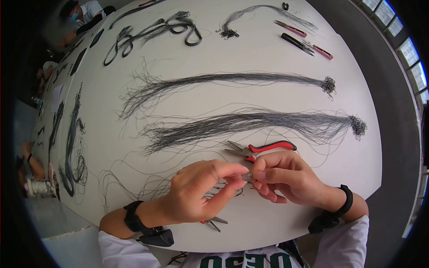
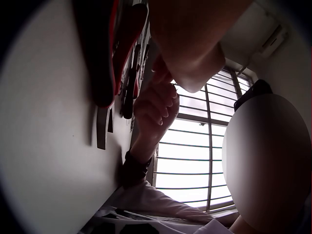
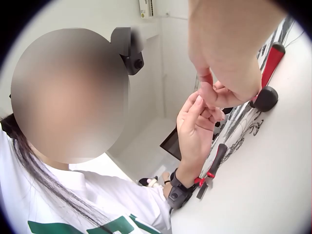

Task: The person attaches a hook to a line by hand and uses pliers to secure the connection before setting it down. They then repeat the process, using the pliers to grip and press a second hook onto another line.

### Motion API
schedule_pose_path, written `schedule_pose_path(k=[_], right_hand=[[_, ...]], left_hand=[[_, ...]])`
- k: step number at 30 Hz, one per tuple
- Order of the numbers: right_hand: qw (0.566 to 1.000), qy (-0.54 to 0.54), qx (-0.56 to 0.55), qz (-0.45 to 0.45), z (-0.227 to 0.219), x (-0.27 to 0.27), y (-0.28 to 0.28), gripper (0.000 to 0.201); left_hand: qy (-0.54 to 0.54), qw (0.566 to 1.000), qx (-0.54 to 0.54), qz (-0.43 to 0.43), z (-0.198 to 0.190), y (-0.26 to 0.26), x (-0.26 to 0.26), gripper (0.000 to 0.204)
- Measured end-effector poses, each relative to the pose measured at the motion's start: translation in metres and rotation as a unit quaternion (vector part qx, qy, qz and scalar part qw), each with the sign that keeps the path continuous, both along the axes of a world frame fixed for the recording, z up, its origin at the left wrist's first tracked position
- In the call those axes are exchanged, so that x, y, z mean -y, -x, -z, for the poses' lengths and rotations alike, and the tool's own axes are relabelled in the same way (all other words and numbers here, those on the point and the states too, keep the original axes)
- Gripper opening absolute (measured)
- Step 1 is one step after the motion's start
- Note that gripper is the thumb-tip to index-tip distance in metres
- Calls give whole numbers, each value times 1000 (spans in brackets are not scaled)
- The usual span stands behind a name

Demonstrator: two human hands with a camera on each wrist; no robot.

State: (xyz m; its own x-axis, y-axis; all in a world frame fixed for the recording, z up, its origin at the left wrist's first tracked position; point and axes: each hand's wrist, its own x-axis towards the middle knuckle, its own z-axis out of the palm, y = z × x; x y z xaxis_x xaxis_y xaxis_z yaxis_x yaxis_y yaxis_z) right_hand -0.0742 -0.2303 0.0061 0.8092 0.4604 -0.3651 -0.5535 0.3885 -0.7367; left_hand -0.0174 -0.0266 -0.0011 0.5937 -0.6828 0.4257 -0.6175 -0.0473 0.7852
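In the head view my left hand [image 1: 192,190] and right hand [image 1: 288,174] meet fingertip to fingertip above the table. Thumb and forefinger of each pinch a thin dark wire [image 1: 247,175] that spans the small gap between them. Its ends are hidden by the fingers. Just beyond the right hand lie red-and-black pliers [image 1: 273,145], jaws pointing left. Loose wires [image 1: 147,187] spread on the table behind the left hand. Another pair of pliers [image 1: 216,222] shows partly from under that hand. The right wrist view also shows the left hand [image 3: 195,134] meeting the right hand [image 3: 229,73].
Two long wire bundles with hooked, curled ends [image 1: 358,127] [image 1: 329,85] cross the white table [image 1: 353,169]. Farther back are coiled dark bundles [image 1: 165,29], snips with pink handles [image 1: 292,29] and black-handled snips [image 1: 296,43]. More wire [image 1: 73,147] lies left; other people sit beyond.
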Motion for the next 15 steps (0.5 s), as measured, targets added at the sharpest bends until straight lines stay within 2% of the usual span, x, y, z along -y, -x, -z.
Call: schedule_pose_path(k=[6,11,15], right_hand=[[1000,7,27,3,0,-3,1,14],[987,123,96,31,-5,-8,3,15],[963,212,153,64,-11,-5,-1,16]], left_hand=[[-5,999,31,-2,3,0,-1,18],[-22,999,47,0,1,0,0,17],[69,997,9,35,-6,-6,3,11]])
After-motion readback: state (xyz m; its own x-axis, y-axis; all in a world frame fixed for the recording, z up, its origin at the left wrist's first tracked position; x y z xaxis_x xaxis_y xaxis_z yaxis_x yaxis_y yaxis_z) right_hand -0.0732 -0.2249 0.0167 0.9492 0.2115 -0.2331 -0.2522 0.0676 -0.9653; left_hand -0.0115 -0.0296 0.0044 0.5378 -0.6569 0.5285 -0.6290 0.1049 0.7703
